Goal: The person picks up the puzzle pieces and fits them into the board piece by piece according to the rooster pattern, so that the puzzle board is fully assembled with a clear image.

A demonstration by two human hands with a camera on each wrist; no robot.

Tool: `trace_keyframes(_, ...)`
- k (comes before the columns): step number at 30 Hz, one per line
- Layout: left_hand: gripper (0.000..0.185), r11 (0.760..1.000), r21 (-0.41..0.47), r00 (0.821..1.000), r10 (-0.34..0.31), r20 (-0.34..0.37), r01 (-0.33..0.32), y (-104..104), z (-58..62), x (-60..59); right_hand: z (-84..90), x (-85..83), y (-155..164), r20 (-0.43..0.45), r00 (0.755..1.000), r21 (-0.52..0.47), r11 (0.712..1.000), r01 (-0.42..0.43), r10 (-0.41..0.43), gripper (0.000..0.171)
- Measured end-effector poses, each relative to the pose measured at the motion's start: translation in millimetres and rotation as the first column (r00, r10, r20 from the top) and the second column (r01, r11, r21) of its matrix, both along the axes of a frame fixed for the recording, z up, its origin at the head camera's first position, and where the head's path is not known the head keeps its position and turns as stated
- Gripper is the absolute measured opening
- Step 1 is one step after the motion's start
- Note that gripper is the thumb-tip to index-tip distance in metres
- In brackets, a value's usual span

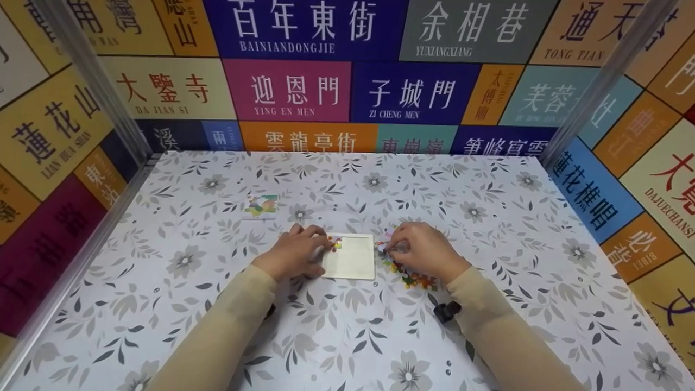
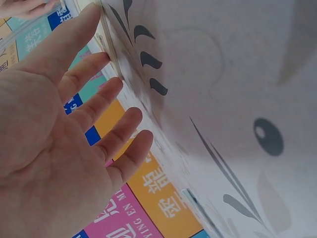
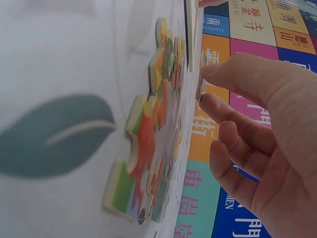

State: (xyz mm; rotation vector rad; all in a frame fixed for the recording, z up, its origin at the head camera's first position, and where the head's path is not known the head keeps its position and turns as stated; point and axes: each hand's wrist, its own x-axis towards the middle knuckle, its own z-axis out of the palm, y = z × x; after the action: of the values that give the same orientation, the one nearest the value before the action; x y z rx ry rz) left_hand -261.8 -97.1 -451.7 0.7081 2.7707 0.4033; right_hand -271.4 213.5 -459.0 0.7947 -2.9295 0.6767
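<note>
Covering the table (image 1: 488, 228) is a grey floral cloth, walled by colourful sign panels. A pale rectangular puzzle tray (image 1: 350, 256) lies flat mid-table, long axis running away from the person. Left hand (image 1: 296, 251), fingers straight, steadies its left edge; right hand (image 1: 421, 250) pinches a piece (image 3: 200, 89) among loose pieces (image 1: 412, 277) just right.

My left hand (image 1: 296, 252) and right hand (image 1: 421, 250) are bare, without rings or gloves. Snug beige sleeves (image 1: 217, 331) cover both forearms to the wrists. A small black device (image 1: 446, 311) sits strapped under my right wrist.
</note>
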Motion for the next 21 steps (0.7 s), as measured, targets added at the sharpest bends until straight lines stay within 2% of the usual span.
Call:
trace_keyframes(11, 0.052, 1.0, 0.005, 1.0, 0.003, -0.007, -0.003, 1, -2.2, 0.0, 1.9, -2.1, -11, -0.005, 1.0, 0.001, 1.0, -0.018, 0.018, 0.007)
trace_keyframes(21, 0.049, 1.0, 0.015, 1.0, -0.02, -0.02, 0.02, 0, -0.2, 1.2, 5.2, -6.3, -26, 0.005, 0.999, 0.026, 0.999, -0.047, 0.047, 0.008)
